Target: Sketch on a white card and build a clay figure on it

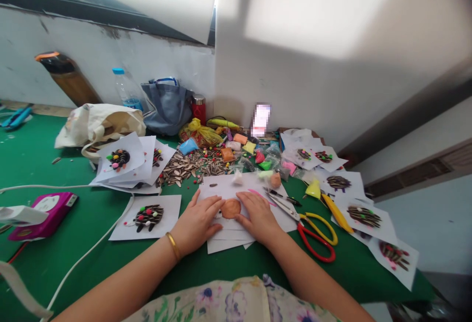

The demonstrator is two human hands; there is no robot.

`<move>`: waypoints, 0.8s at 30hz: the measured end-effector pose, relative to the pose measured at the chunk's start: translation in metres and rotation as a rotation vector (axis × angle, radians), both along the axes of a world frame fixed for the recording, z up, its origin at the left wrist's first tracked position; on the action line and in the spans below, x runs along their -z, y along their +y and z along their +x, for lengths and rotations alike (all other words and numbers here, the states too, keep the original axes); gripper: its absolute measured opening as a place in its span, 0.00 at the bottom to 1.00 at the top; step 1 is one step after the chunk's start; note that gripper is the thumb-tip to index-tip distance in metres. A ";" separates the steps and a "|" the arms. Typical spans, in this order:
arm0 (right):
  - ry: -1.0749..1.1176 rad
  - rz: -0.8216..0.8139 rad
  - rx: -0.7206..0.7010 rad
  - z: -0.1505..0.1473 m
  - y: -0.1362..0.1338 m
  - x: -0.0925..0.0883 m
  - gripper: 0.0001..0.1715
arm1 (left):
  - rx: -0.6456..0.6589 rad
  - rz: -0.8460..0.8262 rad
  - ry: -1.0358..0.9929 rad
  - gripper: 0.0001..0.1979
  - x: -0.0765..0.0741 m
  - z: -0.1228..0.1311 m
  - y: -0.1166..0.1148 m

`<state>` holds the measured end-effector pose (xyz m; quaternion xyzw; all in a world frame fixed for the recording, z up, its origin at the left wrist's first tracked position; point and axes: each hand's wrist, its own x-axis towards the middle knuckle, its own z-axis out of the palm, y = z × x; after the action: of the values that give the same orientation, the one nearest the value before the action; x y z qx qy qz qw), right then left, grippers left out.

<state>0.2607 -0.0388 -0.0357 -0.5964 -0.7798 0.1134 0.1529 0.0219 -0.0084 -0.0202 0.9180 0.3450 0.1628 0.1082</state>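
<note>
A flattened orange-brown clay shape (pixel 231 209) lies on white paper (pixel 225 247) in front of me. My left hand (pixel 199 219) rests on the paper at its left side, fingers stretched out, with small white bits beside the thumb. From the right, my right hand (pixel 258 216) lies flat with its fingertips at the clay's edge. Neither hand grips anything I can see. Scissors (pixel 303 223) with red and yellow handles and a black pen (pixel 285 196) are just right of my right hand. A lone sunflower seed (pixel 213 185) sits on the paper's upper part.
Loose sunflower seeds (pixel 180 167) spread behind the paper, near packets of coloured clay (pixel 226 155). Seed-covered animal pictures (pixel 149 218) lie on both sides. A yellow cutter (pixel 337 213) is at right. A white cable (pixel 94 248) crosses the left, near a magenta box (pixel 47 214). Bags (pixel 167 108) stand behind.
</note>
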 end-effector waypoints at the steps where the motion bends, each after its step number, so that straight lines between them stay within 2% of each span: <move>1: 0.010 0.011 -0.008 0.000 0.000 0.000 0.32 | -0.010 0.003 0.000 0.29 0.000 0.000 0.000; 4: 0.045 0.073 -0.004 0.003 0.001 -0.004 0.28 | -0.035 -0.005 0.010 0.29 -0.001 0.001 -0.001; 7: 0.045 0.094 0.050 0.008 0.005 -0.015 0.15 | -0.032 -0.007 0.004 0.29 -0.002 0.001 0.000; 8: 0.028 0.082 0.069 0.011 0.008 -0.020 0.14 | -0.027 -0.001 -0.005 0.29 -0.003 0.001 0.000; 11: -0.054 0.055 0.123 0.024 0.021 -0.035 0.16 | -0.033 0.027 -0.052 0.25 -0.003 0.001 0.002; 16: -0.200 0.118 0.248 0.040 0.060 -0.057 0.18 | -0.104 0.056 -0.128 0.06 -0.007 0.003 0.005; 21: -0.306 0.145 0.301 0.024 0.106 -0.058 0.19 | -0.100 0.107 -0.130 0.13 -0.010 0.003 0.005; 24: -0.325 0.112 0.278 0.012 0.118 -0.056 0.17 | -0.095 0.107 -0.125 0.13 -0.009 0.002 0.005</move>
<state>0.2728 0.0797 0.0203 -0.6993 -0.7094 -0.0500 0.0723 0.0236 -0.0031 -0.0109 0.8932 0.3716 0.2427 0.0724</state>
